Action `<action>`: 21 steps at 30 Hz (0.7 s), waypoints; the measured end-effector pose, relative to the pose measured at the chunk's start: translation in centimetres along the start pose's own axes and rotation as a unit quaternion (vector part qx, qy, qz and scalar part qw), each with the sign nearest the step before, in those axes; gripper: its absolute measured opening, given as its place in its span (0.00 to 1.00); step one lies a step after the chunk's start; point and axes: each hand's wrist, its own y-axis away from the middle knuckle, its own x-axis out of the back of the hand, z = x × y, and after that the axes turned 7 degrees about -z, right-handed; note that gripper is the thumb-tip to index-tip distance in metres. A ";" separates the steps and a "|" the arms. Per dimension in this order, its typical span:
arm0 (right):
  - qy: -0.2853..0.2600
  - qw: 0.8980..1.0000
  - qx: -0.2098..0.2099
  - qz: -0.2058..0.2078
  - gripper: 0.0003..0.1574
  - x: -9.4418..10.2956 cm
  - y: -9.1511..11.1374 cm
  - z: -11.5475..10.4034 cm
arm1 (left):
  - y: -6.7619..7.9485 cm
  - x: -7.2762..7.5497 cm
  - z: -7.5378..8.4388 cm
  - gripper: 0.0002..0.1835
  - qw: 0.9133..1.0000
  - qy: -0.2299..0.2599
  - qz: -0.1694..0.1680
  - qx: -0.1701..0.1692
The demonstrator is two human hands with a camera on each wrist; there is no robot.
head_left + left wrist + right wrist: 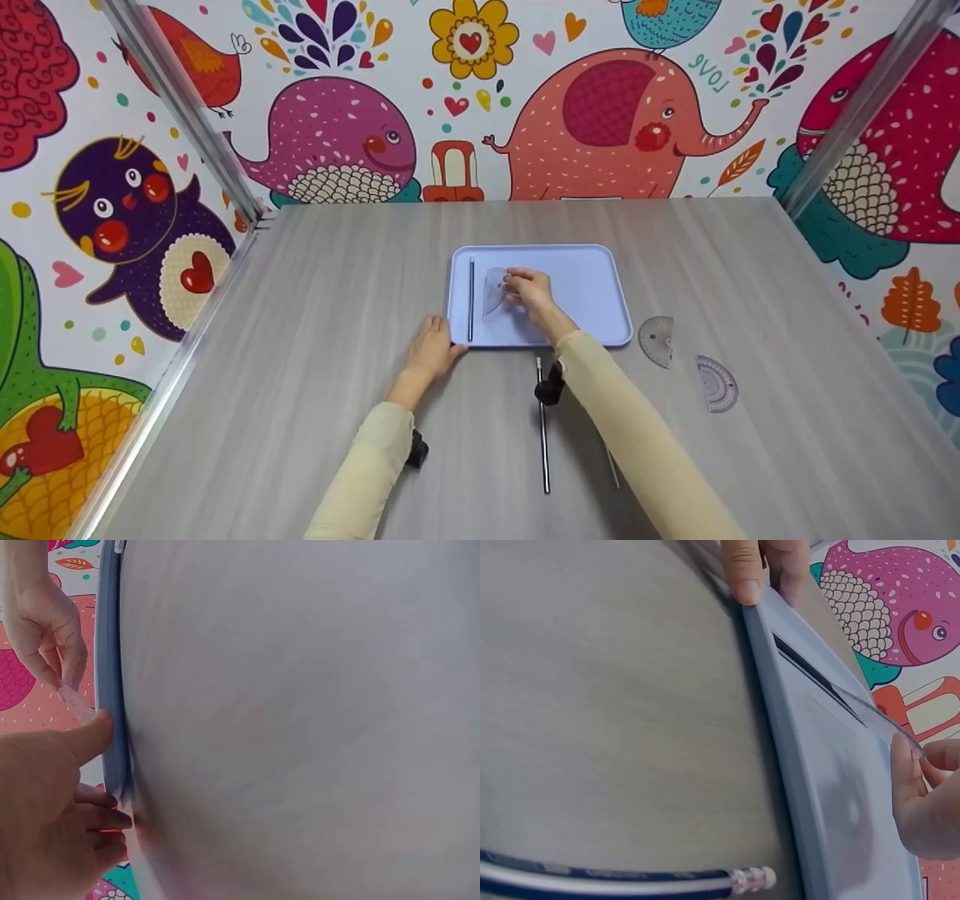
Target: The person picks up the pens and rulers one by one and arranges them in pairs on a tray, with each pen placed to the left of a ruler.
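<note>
Over the light-blue tray (pixel 577 337), my right hand (pixel 531 291) pinches a clear protractor (pixel 493 300) by its edge between thumb and fingers. The protractor is tilted, its far end low over the tray floor, close to a dark pencil (pixel 471 300) lying along the tray's left side. My left hand (pixel 433 349) holds the tray's near left corner, with the thumb on the front rim and the fingers along the left side. In the right wrist view, the left thumb (pixel 746 585) presses at the tray corner.
Two more protractors, one greyish (pixel 657 342) and one purplish (pixel 718 385), lie on the table right of the tray. A pencil with an eraser end (pixel 544 442) lies in front of the tray. Another pencil (pixel 613 466) is partly hidden under the right forearm. Patterned walls (pixel 465 97) border the table.
</note>
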 end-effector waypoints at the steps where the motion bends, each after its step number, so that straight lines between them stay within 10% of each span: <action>1: 0.007 1.000 -0.010 0.007 0.17 -0.1 0.0 0.0 | 0.0 0.0 0.0 0.34 1.000 -0.001 -0.002 0.000; 6: 0.025 0.999 -0.021 0.015 0.19 -0.1 -1.0 1.3 | 0.0 0.1 -0.1 0.34 1.000 -0.001 -0.004 0.001; 15: 0.082 0.995 0.062 -0.015 0.24 7.8 -22.9 18.7 | -0.1 -0.1 -0.1 0.34 1.000 0.007 -0.002 0.003; 18: 0.176 0.978 0.114 -0.001 0.24 8.1 -22.9 18.7 | -0.1 -0.1 -0.1 0.34 1.000 0.007 -0.002 0.006; 21: 0.269 0.952 0.149 0.021 0.23 6.6 -18.2 15.3 | -0.1 -0.1 -0.2 0.35 1.000 0.004 -0.001 0.004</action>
